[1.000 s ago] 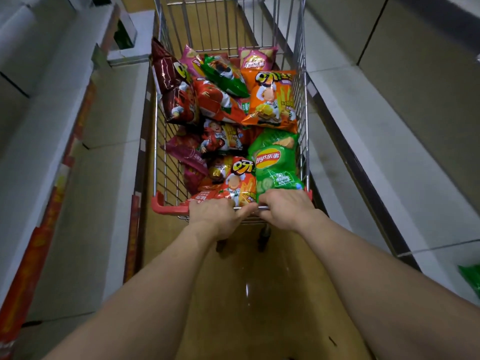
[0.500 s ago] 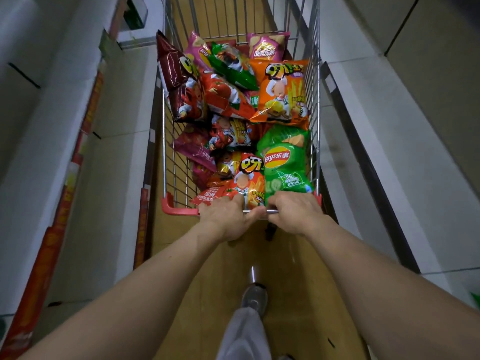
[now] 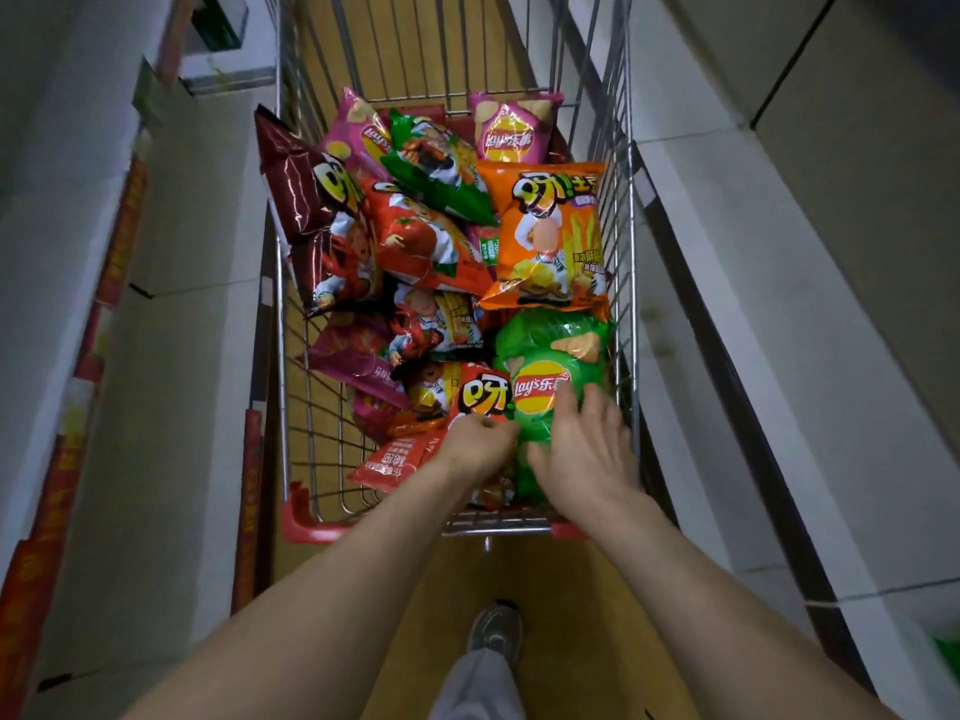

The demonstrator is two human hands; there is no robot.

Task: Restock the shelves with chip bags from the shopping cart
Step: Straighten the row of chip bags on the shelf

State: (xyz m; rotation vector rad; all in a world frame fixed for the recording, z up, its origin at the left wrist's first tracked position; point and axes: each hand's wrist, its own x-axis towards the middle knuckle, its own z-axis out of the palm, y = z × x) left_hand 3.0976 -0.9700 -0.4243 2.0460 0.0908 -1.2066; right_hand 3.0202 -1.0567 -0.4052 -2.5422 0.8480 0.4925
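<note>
Hands reach into a wire shopping cart (image 3: pixel 311 407) standing in a narrow aisle, where at least eleven chip bags (image 3: pixel 441 324) lie heaped in the basket. Nearest the red-capped handle (image 3: pixel 306 524) sits one green Lay's bag (image 3: pixel 550 356), against the cart's right wall. The right hand (image 3: pixel 587 454) lies over its lower half with all five fingers spread and relaxed, gripping nothing. The left hand (image 3: pixel 480 444) is just beside it, fingers curled at the seam where that green bag meets one red-and-orange bag (image 3: pixel 480 394) — whether they pinch either one cannot be told. Farther along the basket are one orange bag (image 3: pixel 550 236), one red tomato-printed bag (image 3: pixel 421 241), one dark maroon bag (image 3: pixel 306 200) standing against the left wall, one darker green bag (image 3: pixel 436 174) and two pink Lay's bags (image 3: pixel 511 129) at the far end. One magenta bag (image 3: pixel 353 356) and one flat red bag (image 3: pixel 389 462) lie low on the near left. White shelves (image 3: pixel 182 356) flank the cart on both sides — those on the left edged with red strips (image 3: pixel 119 241). One grey shoe (image 3: pixel 496 634) and one pale trouser leg (image 3: pixel 478 688) show below the handle, on the yellow floor (image 3: pixel 571 615).
</note>
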